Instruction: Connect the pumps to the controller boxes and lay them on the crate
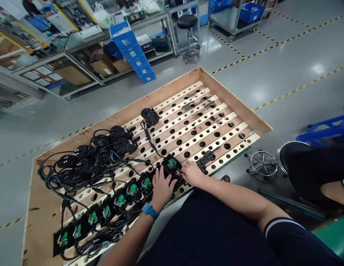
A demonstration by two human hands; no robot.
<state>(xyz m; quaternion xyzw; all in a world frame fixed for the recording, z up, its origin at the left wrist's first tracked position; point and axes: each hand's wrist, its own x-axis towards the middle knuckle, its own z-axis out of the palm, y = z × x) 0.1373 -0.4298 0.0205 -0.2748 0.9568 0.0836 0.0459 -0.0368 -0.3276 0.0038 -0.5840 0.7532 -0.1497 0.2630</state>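
Note:
A wooden tray (230,99) with rows of round holes lies before me. Along its near edge stands a row of several black motor units with green coils (120,201). My left hand (161,186) and my right hand (191,173) both press on the rightmost unit (171,163) of that row, fingers curled around it. Its black cable bundle (206,158) lies just right of my right hand. A blue band sits on my left wrist.
A heap of black round units with tangled cables (88,159) fills the tray's left side; one lone unit (150,116) lies farther back. Stools (188,26) (262,162), shelves with blue bins (133,51) and a blue pallet (327,127) surround the tray.

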